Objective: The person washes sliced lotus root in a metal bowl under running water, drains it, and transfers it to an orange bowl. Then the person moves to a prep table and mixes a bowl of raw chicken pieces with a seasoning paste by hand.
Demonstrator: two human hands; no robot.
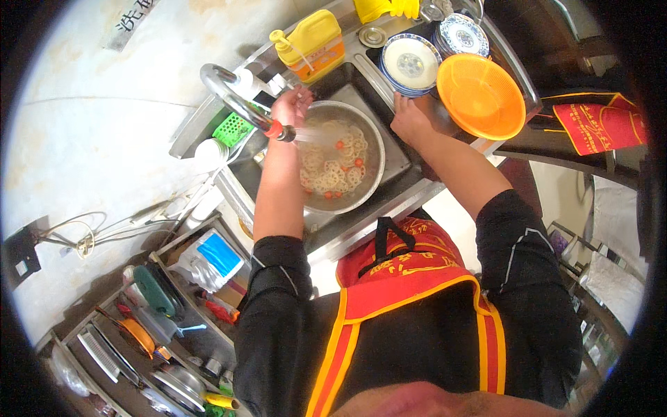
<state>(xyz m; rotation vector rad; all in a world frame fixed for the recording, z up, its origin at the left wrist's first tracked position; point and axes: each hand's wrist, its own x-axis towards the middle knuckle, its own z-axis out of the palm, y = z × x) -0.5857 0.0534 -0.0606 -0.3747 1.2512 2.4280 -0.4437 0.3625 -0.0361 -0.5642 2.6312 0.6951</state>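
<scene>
A round metal basin (379, 172) stands in the sink, holding sliced lotus root (336, 174) and orange-red pieces in water. Water runs into it from a curved metal faucet (229, 99). My left hand (293, 106) is at the basin's upper left rim, behind the faucet spout, its fingers loosely bent; whether it touches the rim is unclear. My right hand (409, 119) rests by the sink divider, its fingertips at the lower edge of a stack of blue-rimmed plates (411, 62); whether it grips anything is not visible. An orange plastic colander (482, 99) lies right of it.
A yellow jug (315, 47), yellow rubber gloves (388, 8) and a metal lid (372, 36) are along the sink's back. More patterned plates (464, 34) stand behind the colander. A green plastic basket (233, 129) and white stacked dishes (211, 151) sit at left. Shelves hold kitchenware at lower left.
</scene>
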